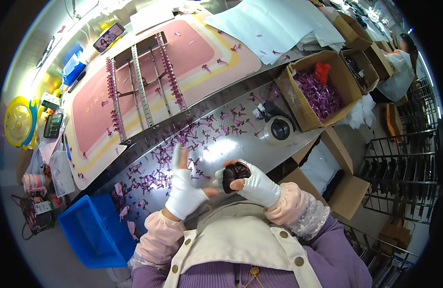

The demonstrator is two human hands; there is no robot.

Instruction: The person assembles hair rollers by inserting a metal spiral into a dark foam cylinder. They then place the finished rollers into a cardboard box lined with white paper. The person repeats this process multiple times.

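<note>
My right hand [257, 185], in a white glove with bare fingertips, holds a glossy dark reddish-brown object [236, 176] whose kind I cannot tell. My left hand [183, 192], gloved alike, is apart from it with fingers spread and nothing in them. Under and beyond the left hand, many small purple cross-shaped plastic pieces [158, 180] lie scattered over a shiny metal tabletop [221, 149]. Farther off, a metal rack with long bars [140, 86] lies on a pink mat [192, 54]. Its two outer bars carry rows of purple pieces [169, 72].
A blue plastic bin [95, 230] stands at the lower left. On the right are a cardboard box of purple pieces [318, 93], a tape roll [278, 129] and an open carton [329, 172]. A phone [109, 37], calculator [53, 125] and yellow fan [19, 122] line the left.
</note>
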